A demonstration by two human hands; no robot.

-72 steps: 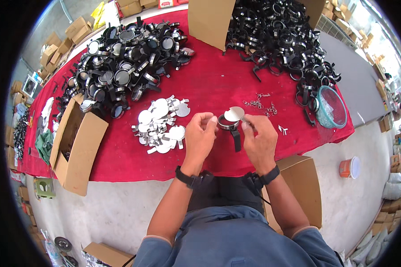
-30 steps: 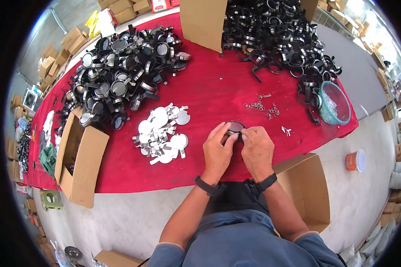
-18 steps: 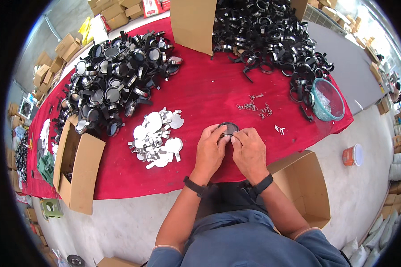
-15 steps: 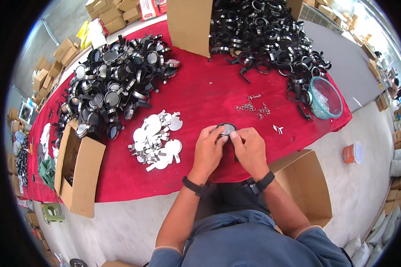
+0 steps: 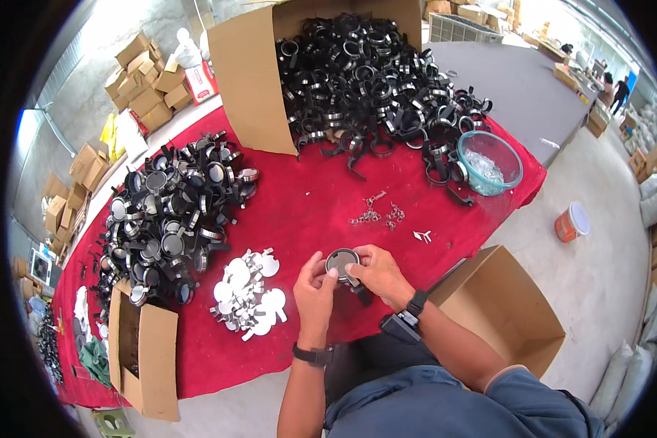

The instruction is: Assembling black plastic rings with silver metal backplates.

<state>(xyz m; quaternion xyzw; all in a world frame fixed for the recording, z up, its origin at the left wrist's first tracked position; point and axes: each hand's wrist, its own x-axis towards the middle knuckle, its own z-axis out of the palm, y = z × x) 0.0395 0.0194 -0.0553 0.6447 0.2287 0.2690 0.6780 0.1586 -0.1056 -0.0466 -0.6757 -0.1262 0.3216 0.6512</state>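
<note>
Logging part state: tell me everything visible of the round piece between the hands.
The round piece has a dark ring around a flat, dull grey, metal-looking disc; a dark strip sticks out toward the lower right. Its disc face shows to the camera. The left hand touches its left side, the right hand its right, over the red cloth. Its underside is hidden.

Blue shirt [image 5: 452, 404], black wrist straps [image 5: 313, 355]

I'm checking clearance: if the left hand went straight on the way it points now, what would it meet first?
After a stretch of red cloth, the left hand would probably meet the near edge of the pile of black rings first, though depth is hard to judge.
</note>
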